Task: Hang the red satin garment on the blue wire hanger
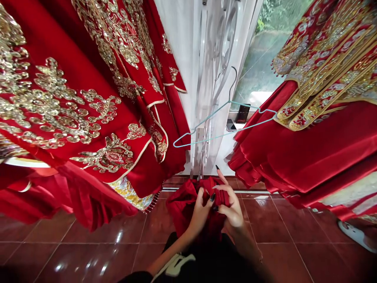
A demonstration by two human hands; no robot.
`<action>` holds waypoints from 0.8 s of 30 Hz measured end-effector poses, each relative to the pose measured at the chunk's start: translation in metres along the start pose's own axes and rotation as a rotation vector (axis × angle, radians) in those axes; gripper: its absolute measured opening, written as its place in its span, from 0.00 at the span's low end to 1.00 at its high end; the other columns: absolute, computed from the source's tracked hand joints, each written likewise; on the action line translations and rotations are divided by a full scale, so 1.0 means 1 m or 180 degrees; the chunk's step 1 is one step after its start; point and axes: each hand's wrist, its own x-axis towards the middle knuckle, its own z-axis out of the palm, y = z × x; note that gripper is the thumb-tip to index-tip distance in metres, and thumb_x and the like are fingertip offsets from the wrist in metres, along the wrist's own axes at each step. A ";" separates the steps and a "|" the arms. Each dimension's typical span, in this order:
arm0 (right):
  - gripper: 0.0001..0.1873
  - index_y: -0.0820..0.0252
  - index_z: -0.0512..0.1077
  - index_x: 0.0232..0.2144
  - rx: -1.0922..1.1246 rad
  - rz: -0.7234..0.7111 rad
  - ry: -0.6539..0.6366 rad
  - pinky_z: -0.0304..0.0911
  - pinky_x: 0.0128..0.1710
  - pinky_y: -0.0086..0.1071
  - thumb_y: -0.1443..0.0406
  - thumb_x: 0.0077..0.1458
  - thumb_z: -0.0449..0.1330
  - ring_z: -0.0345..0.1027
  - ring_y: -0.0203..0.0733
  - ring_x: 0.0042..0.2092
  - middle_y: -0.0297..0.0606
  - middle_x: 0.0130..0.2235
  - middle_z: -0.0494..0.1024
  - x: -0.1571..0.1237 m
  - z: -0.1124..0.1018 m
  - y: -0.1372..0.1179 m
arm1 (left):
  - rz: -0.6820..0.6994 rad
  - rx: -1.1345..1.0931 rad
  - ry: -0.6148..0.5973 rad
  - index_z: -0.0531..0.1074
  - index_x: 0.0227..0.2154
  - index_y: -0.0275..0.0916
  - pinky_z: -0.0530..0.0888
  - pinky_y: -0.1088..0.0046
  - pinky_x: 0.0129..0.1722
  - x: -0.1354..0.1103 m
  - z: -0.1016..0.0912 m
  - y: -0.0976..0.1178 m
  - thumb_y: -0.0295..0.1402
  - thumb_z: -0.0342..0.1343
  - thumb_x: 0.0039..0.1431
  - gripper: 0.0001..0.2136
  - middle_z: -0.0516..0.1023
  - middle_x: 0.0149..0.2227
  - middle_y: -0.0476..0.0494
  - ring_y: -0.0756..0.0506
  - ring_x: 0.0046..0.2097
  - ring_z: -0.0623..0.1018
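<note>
A bunched piece of red cloth (183, 198) lies in front of me, low in the head view, close above my lap. My left hand (202, 208) grips it near its upper middle, thumb and fingers pinched together. Beside it, my right hand (231, 202) pinches the same cloth with thumb and fingers curled, while one finger with a dark nail points up and away. The two hands nearly meet. What lies between the fingertips is partly hidden. A light blue wire hanger (212, 116) hangs beyond the hands, with no garment on it.
Red garments with gold sequin embroidery (112, 153) hang on the left; more red embroidered garments (309, 157) hang on the right. Behind are a white metal grille (203, 51) and a window (265, 55). A phone (243, 114) leans on the sill. A white slipper (355, 234) rests on the tiled floor (279, 224).
</note>
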 end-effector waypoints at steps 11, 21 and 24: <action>0.25 0.52 0.74 0.40 0.0100 -0.0166 0.0504 0.67 0.51 0.40 0.72 0.35 0.57 0.67 0.53 0.60 0.37 0.67 0.64 0.007 -0.025 -0.012 | 0.0501 0.0145 0.0580 0.68 0.23 0.39 0.71 0.70 0.41 0.023 -0.024 0.029 0.51 0.61 0.51 0.19 0.75 0.27 0.46 0.47 0.32 0.73; 0.26 0.48 0.79 0.43 -0.3106 -0.0127 0.0986 0.45 0.64 0.64 0.71 0.42 0.55 0.62 0.61 0.60 0.42 0.57 0.73 0.003 -0.092 0.020 | 0.0234 0.1424 -0.1357 0.77 0.32 0.37 0.72 0.69 0.48 0.013 -0.021 0.063 0.40 0.53 0.63 0.13 0.81 0.37 0.40 0.44 0.41 0.79; 0.29 0.45 0.77 0.50 -0.2957 -0.0301 0.0044 0.49 0.64 0.62 0.71 0.46 0.58 0.61 0.59 0.61 0.40 0.59 0.72 0.001 -0.067 0.031 | 0.0290 0.1455 -0.1100 0.78 0.40 0.37 0.71 0.66 0.53 0.016 -0.014 0.054 0.37 0.54 0.61 0.12 0.81 0.42 0.38 0.41 0.47 0.78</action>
